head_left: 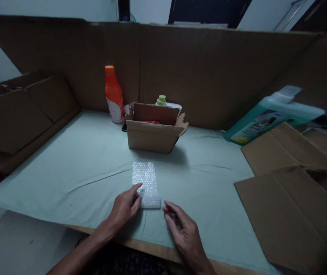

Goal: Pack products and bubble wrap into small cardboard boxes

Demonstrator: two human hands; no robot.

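Observation:
A strip of clear bubble wrap [145,177] lies flat on the cloth in front of me, its near end thicker, as if folded over. My left hand [125,204] rests at its left edge, index finger stretched onto the plastic and thumb apart from it. To the right of the near end, my right hand [183,229] hovers with loosely curved fingers, thumb and fingertips apart, holding nothing. Beyond the wrap stands an open cardboard box [152,135] with torn flaps; something red [150,122] shows inside, mostly hidden by the front wall.
Behind the box are an orange bottle [114,93] and a white bottle with a green cap [161,100]. A large jug of teal liquid [266,118] leans at the right, near cardboard flaps [292,214]. Another cardboard box [28,114] is at left. Cardboard walls [209,72] border the back.

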